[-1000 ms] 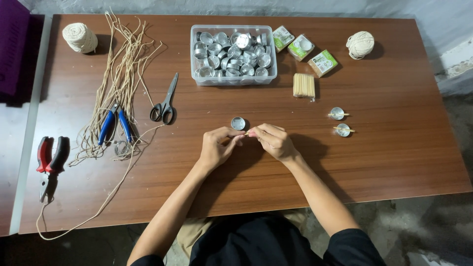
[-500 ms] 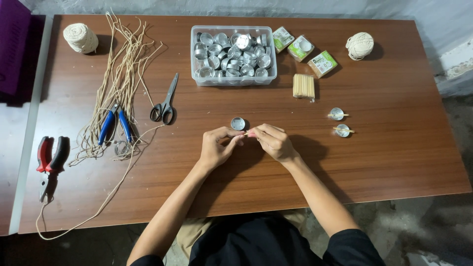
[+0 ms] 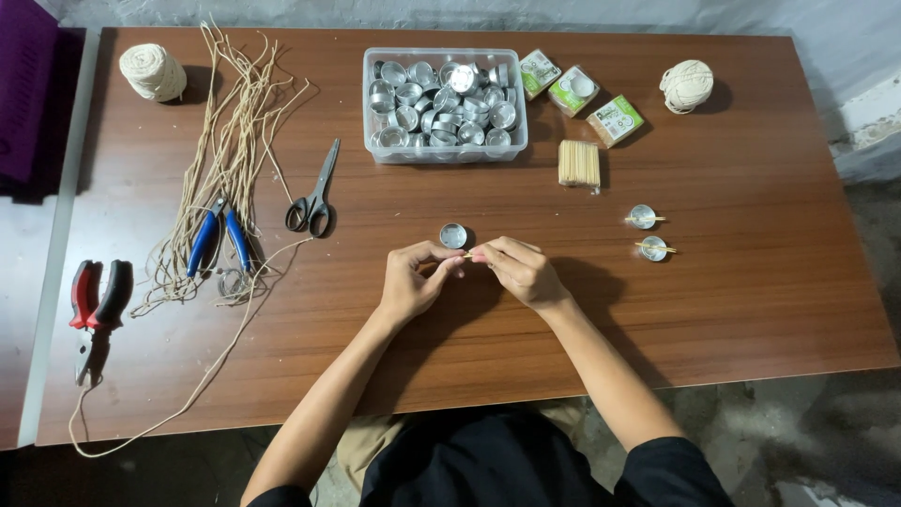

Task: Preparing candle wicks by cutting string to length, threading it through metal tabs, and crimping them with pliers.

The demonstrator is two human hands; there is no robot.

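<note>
Both hands meet at mid-tabletop (image 3: pixel 732 282): left hand (image 3: pixel 410 282) and right hand (image 3: pixel 522 271) pinch a small thin stick (image 3: pixel 468 254) between their fingertips, just below a lone metal cup (image 3: pixel 453 235). Two more cups (image 3: pixel 648 233) with sticks sit right.

A brown wood-grain counter (image 3: pixel 751 282) fills most of the view. Beyond its far edge runs a pale grey wall (image 3: pixel 469 11). A rough grey concrete floor (image 3: pixel 826 441) shows at the lower right. A purple cloth (image 3: pixel 21 84) lies at the left edge.
</note>
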